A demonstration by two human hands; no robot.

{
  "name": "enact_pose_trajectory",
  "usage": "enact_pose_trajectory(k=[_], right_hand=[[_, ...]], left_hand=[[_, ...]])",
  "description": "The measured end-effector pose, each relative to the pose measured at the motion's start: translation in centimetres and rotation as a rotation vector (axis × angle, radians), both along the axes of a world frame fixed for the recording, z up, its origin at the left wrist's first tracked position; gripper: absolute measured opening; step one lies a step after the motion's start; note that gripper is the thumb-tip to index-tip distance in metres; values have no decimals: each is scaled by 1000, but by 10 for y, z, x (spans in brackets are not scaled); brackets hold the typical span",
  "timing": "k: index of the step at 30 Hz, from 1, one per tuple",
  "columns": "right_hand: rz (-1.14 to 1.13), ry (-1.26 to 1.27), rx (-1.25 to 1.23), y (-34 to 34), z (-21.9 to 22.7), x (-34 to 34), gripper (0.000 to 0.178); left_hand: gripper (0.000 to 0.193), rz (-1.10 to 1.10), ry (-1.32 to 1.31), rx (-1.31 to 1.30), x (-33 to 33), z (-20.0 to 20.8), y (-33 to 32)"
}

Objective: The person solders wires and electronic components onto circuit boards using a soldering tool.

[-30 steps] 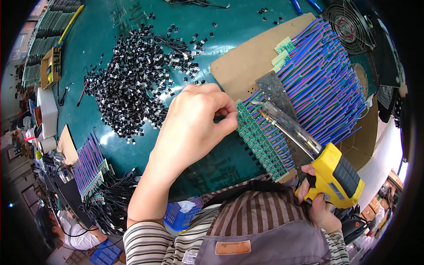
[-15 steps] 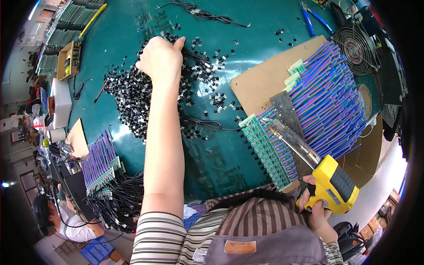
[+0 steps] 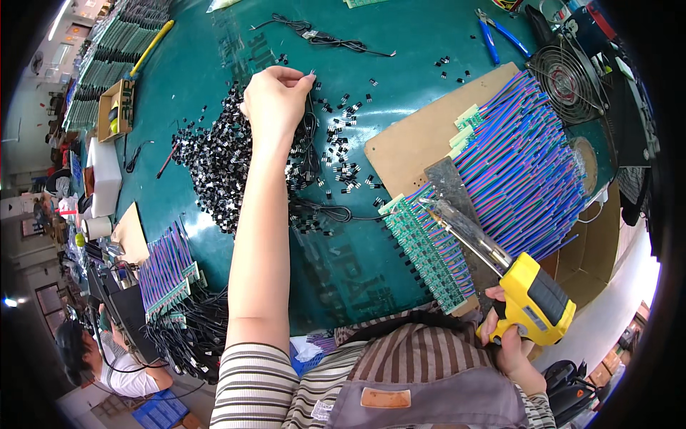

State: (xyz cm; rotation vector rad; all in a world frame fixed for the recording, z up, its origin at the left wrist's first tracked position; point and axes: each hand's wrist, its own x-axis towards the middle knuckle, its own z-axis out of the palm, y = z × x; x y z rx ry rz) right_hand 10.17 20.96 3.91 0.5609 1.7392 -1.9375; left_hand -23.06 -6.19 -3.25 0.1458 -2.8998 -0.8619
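Note:
My left hand is just above a heap of small black components with silvery legs. Its thumb and forefinger meet in a pinch; whatever may be between them is too small to make out. In my right hand is a yellow soldering gun, gripped by its handle. The gun's long metal tip points up and left, over the far end of a row of green circuit boards. A dark metal bar lies across the coloured wires beside those boards.
Blue, red and green wires spread over a brown board at right. A fan and blue-handled pliers stand behind. Black cables lie at the back. More wired boards are at left, where a person sits.
My left hand has turned from a closed fist to a pinch, with thumb and forefinger shifted slightly right. The view has moved a little; my right hand keeps the soldering gun nearly still.

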Motion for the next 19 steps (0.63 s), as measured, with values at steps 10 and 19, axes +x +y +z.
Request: enact_pose_trajectory(k=[10, 19], right_hand=[[-198, 83, -6, -3, -12, 12, 74], [8, 38, 110, 4, -6, 21, 86]], left_hand=[[15, -241, 20, 874, 45, 61, 10], [11, -147, -611, 603, 161, 55, 37]])
